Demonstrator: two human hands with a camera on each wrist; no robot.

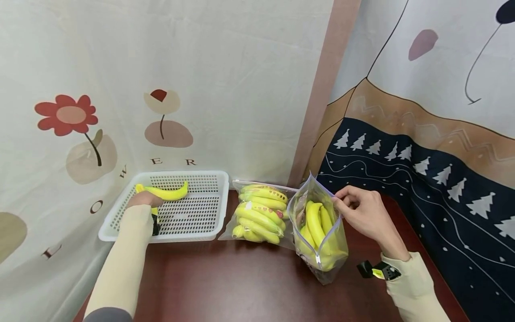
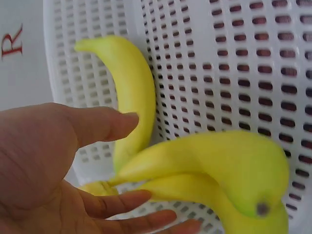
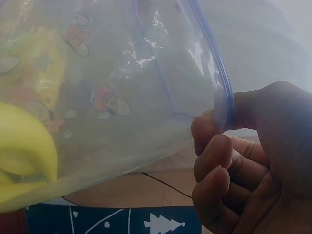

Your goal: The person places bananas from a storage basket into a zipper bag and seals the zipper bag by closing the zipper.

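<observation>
My left hand [image 1: 144, 199] reaches into a white plastic basket [image 1: 201, 223] at the left. In the left wrist view its thumb and fingers are spread, with bananas just beyond them. One banana [image 2: 134, 83] lies along the basket wall; two more bananas [image 2: 243, 170] lie together at lower right. My right hand [image 1: 364, 212] pinches the purple zip edge of a clear printed bag [image 1: 325, 276], which stands with its mouth wide apart. Several bananas [image 1: 315, 223] are inside. The right wrist view shows thumb and fingertips on the zip edge [image 3: 224, 102].
A second clear zip bag [image 1: 227, 235], filled with several bananas [image 1: 257, 219], lies between the basket and the upright bag. All stand on a dark red-brown table [image 1: 233, 286]. Patterned cloth [image 1: 249, 89] hangs behind the table and down its right side.
</observation>
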